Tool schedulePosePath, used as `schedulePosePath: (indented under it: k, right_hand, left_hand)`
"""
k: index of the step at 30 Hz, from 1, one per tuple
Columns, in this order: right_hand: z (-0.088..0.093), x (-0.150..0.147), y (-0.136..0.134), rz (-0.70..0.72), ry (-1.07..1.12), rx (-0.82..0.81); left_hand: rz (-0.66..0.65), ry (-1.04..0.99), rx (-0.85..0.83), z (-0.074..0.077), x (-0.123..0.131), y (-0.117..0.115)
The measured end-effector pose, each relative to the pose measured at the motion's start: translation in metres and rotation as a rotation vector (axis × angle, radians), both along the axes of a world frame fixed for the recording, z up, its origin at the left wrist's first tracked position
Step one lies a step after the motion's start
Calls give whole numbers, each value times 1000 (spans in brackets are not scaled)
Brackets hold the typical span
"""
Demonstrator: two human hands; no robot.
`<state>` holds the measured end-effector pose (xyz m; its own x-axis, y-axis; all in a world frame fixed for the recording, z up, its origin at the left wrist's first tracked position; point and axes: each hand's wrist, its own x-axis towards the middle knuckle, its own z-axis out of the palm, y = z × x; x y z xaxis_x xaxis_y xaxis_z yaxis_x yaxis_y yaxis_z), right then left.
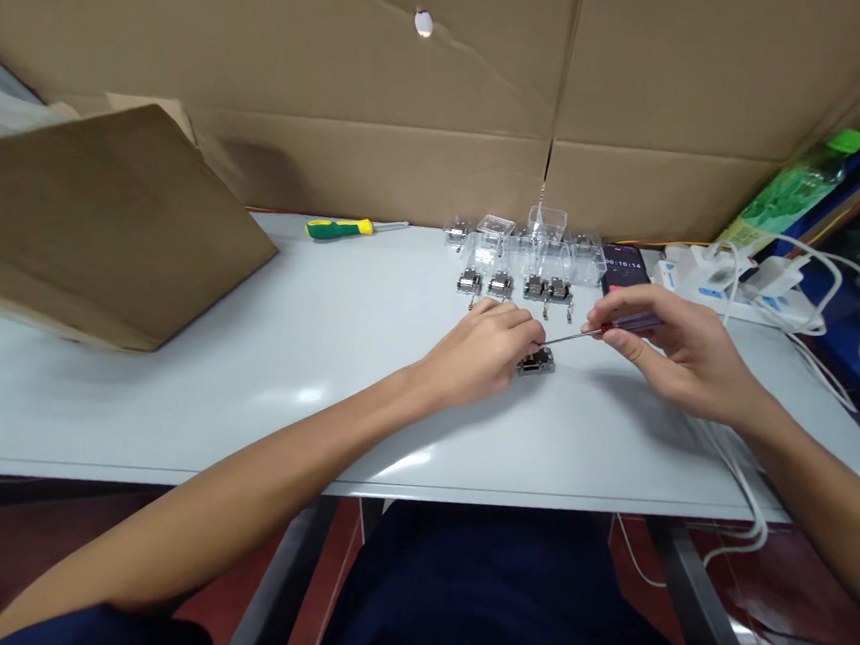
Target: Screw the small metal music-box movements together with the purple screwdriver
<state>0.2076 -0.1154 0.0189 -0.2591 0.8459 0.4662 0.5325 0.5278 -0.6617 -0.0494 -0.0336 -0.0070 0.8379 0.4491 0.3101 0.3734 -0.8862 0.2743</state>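
Left hand: the left hand [482, 350] lies near the table's front edge, fingers curled and bearing down on the metal fitting; the contact suggests steadying, though a firm grip cannot be told.
Right hand: the right hand [677, 341] comes in from the right, its thumb and forefinger clenched on the handle of a precision screwdriver [571, 336].
Screwdriver: held level, with the thin shaft pointing left toward the left fingers, a position that brings its tip close to the fitting; the tip itself is hidden.
Metal fitting: the metal fitting [535, 360] lies flat on the table [253, 363], directly below the left fingertips and between both hands.
Row: four similar fittings [517, 285] stand just far of the hands, spaced as if set out for reach, with clear plastic cases [536, 243] behind them.
Phone: a phone [625, 265] showing a running time lies right of the row.
Rest: a green-and-yellow screwdriver [338, 228] lies far left; a power strip [719, 277] and white cables [826, 298] lie far right, against a cardboard sheet [380, 96].
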Motion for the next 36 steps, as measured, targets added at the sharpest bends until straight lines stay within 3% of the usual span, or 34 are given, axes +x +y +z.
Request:
schedulePosePath:
  k: [4, 8, 17, 21, 28, 36]
  right_hand:
    - [-8, -8, -2, 5, 222, 112]
    - [-14, -17, -5, 53, 196, 226]
    - [-15, -19, -3, 60, 253, 80]
    - [-17, -17, -1, 59, 235, 60]
    - [-22, -13, 6, 81, 186, 45]
    - [-28, -13, 9, 109, 188, -10]
  left_hand:
    - [-26, 0, 5, 3, 3, -10]
    - [-90, -26, -96, 3, 4, -16]
    - [-201, -111, -278, 6, 6, -14]
    - [-208, -112, -273, 7, 5, -12]
    - [-105, -28, -220, 4, 1, -5]
    - [-126, 3, -204, -1, 2, -2]
